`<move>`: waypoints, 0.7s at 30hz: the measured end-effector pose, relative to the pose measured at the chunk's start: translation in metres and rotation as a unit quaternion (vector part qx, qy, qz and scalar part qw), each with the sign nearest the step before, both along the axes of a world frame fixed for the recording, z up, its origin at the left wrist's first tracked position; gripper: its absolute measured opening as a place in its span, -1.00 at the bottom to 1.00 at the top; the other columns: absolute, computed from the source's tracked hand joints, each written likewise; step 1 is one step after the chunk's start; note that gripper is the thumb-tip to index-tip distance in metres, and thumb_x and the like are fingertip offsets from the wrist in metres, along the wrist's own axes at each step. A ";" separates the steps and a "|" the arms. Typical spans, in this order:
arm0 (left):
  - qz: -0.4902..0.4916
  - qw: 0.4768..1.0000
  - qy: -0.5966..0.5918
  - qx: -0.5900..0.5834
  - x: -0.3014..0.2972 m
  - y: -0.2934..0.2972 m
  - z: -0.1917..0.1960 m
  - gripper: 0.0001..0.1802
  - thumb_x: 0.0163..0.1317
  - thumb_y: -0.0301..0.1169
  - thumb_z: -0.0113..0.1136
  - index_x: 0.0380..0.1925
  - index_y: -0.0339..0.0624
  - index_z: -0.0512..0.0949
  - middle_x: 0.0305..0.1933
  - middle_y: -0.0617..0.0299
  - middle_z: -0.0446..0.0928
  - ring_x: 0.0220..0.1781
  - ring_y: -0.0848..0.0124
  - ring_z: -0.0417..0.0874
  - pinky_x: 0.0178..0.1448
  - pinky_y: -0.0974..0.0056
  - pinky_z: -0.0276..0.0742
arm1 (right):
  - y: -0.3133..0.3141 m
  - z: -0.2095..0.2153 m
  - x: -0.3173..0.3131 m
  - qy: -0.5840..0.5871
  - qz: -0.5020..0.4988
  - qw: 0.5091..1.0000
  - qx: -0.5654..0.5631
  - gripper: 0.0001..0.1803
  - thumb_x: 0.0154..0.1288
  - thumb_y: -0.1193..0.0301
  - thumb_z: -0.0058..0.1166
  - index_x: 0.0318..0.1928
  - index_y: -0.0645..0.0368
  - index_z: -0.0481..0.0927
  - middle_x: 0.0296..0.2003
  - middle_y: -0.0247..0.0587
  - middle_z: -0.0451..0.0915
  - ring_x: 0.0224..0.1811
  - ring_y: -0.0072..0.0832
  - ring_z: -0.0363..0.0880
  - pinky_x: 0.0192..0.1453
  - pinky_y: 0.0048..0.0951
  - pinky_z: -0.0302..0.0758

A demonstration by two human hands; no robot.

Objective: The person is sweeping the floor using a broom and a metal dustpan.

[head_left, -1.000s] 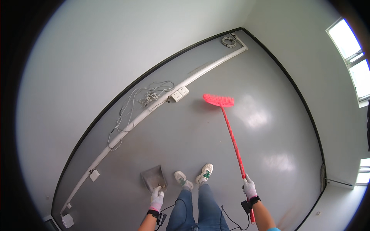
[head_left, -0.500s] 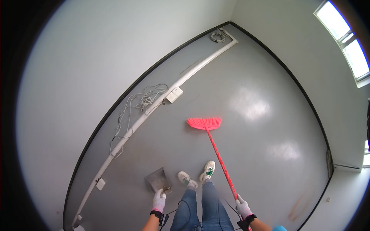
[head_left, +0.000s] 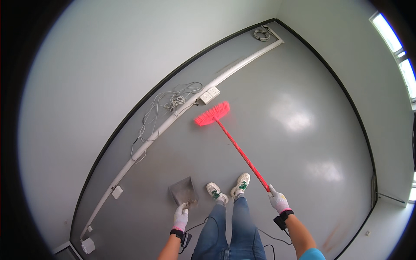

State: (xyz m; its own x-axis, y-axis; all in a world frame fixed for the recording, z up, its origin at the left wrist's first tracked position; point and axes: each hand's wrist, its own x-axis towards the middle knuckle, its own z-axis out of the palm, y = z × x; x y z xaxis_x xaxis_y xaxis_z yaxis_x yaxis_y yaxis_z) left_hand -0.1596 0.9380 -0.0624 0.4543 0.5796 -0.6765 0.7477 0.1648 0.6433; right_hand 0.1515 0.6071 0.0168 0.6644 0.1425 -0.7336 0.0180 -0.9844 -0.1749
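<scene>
The right hand (head_left: 277, 201), gloved, is closed around the near end of the red broom (head_left: 236, 147). The handle's long axis runs up and to the left from that grip to the bristle head (head_left: 212, 114), which rests on the grey floor (head_left: 303, 143) just short of the white cable duct (head_left: 173, 123) and twin sockets (head_left: 209, 95). The left hand (head_left: 180, 217) is wrapped, apparently, on the handle of the grey dustpan (head_left: 184, 191), which sits just left of the white shoes (head_left: 228, 189).
</scene>
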 end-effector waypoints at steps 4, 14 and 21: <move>0.024 1.000 0.010 0.009 -0.012 0.002 0.008 -0.62 0.17 -0.48 0.02 0.02 -0.30 0.43 0.06 0.07 0.47 0.08 0.29 0.50 0.20 0.32 0.34 | -0.008 0.003 -0.020 0.022 0.008 0.999 -0.024 -0.51 0.31 0.13 -0.21 0.26 -0.27 0.23 -0.23 0.08 0.57 -0.14 0.01 0.52 -0.05 -0.12 0.44; -0.001 0.997 0.073 -0.019 -0.007 -0.013 0.019 -0.61 0.17 -0.40 0.01 0.03 -0.24 0.43 0.05 0.04 0.49 0.05 0.26 0.53 0.15 0.29 0.40 | -0.058 0.109 -0.066 0.028 0.004 0.998 -0.055 -0.53 0.24 0.23 -0.07 0.18 -0.16 0.35 -0.40 0.18 0.56 -0.34 -0.02 0.57 -0.26 -0.13 0.48; 0.052 0.994 0.076 -0.052 -0.011 -0.062 0.017 -0.58 0.16 -0.40 -0.01 0.06 -0.23 0.43 0.08 0.04 0.48 0.13 0.27 0.49 0.20 0.30 0.35 | 0.025 0.038 -0.007 -0.012 0.125 0.992 -0.006 -0.52 0.28 0.13 -0.16 0.23 -0.25 0.30 -0.34 0.14 0.57 -0.24 0.06 0.53 -0.11 -0.06 0.45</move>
State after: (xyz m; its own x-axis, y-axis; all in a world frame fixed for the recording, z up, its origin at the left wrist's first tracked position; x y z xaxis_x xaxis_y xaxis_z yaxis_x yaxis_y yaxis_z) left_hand -0.1703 0.8761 -0.0451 0.2832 0.5411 -0.7918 0.8110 0.3056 0.4989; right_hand 0.1445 0.6322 0.0550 0.6261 0.2968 -0.7211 0.2662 -0.9505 -0.1601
